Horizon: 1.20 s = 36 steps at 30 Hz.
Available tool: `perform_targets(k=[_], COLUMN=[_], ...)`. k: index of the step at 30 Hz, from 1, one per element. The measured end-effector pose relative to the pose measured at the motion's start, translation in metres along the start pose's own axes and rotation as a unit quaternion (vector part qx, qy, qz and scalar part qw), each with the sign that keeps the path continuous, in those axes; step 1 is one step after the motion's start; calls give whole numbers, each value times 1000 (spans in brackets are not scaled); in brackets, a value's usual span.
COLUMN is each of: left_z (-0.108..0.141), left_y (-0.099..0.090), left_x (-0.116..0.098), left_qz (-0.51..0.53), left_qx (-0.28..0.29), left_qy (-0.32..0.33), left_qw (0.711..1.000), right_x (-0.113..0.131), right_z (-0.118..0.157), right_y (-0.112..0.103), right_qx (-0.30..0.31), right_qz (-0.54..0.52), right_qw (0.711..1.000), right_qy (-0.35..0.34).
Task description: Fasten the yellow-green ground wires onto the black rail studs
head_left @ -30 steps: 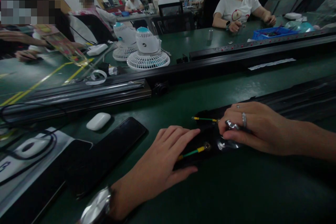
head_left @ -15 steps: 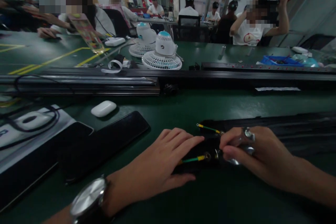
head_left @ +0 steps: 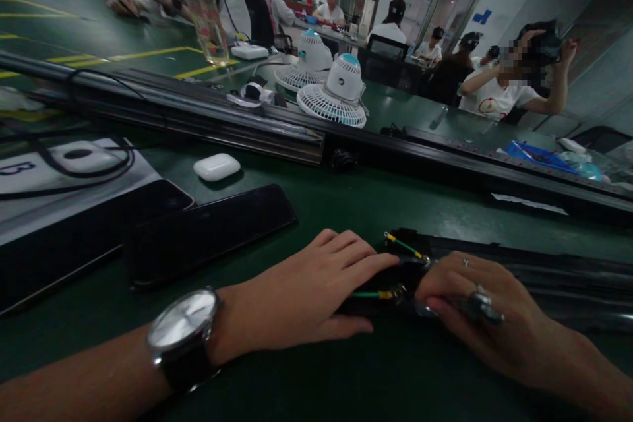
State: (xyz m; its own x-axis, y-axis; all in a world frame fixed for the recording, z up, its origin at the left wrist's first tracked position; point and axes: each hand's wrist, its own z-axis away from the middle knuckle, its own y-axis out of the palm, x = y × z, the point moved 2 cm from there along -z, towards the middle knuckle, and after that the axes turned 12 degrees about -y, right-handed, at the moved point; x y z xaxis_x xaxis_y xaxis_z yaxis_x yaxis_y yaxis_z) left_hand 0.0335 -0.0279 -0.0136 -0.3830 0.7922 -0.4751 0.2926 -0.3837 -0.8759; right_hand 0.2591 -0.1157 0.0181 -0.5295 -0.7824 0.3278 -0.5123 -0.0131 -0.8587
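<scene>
My left hand (head_left: 319, 290) lies flat with its fingers stretched out on a dark part (head_left: 383, 277) on the bench. Under its edge runs a green wire (head_left: 370, 295) with a yellow sleeve and a ring terminal. Another short green wire (head_left: 405, 245), also with yellow sleeves and ring ends, lies beyond the fingertips. My right hand (head_left: 487, 320) is closed in a grip just right of the terminals. Bits of shiny metal show around its fingers, but the kind of thing it holds is hidden. Long black strips or rails (head_left: 548, 277) extend to the right behind it.
Left of my hands lie a black phone-like slab (head_left: 212, 234), a white earbud case (head_left: 216, 167) and a larger dark panel (head_left: 89, 250). Long metal rails (head_left: 222, 119) cross the green bench (head_left: 346, 204). Two white fans (head_left: 333, 92) and several people are beyond.
The view has tilted and shifted. My right hand has turned over the terminals, its knuckles now more on top. My left hand stays flat on the dark part.
</scene>
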Motion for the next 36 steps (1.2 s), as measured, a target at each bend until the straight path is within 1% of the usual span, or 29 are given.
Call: perform_targets(k=[2,4,6,9,11,14,17,19,23,27,29,30,32,34,36], left_z=[0,0,-1,-1,-2,-2,-1,-1,-1,-1,-1,-1,-1,-1,-1], left_y=[0,-1,-2,-3,-3,-2,-2,-2,-1,0,0,0,-1,0,0], left_x=[0,-1,-1,-1,-1,-1,-1,0,0,1,1,1,1,1,1], left_qz=[4,4,1,-3,-2,0,2,3,4,0,-2,-3,-5,-5,-5], left_qx=[-1,-1,-2,-4,-4,0,1,-2,-13,-7,-4,-3,-3,-5,-6], left_qy=[1,1,0,-6,-8,-11,-14,-12,-3,-6,-5,-4,-3,-3,-6], left_qw=[1000,1000,1000,1000,1000,1000,1000,1000,1000,1000,1000,1000,1000,1000,1000], right_x=[-1,-3,-6,-9,-9,-7,-6,-5,-3,-2,-2,-3,-4,-5,-6], right_z=[1,3,6,9,9,7,6,6,4,3,4,4,6,8,10], right_y=[0,0,-2,-5,-6,-6,-3,-1,-1,-5,-7,-8,-8,-7,-6], right_qx=[42,48,18,-39,-53,-52,-48,-39,10,61,63,53,20,-16,-37], right_qz=[10,-1,-24,-55,-71,-78,-46,-27,-33,-25,-26,-33,-57,-75,-72], right_qw=[998,996,999,996,990,988,992,996,999,994,992,993,995,997,996], right_qy=[-50,-68,-37,63,112,125,106,78,-9,-87,-103,-103,-74,-15,44])
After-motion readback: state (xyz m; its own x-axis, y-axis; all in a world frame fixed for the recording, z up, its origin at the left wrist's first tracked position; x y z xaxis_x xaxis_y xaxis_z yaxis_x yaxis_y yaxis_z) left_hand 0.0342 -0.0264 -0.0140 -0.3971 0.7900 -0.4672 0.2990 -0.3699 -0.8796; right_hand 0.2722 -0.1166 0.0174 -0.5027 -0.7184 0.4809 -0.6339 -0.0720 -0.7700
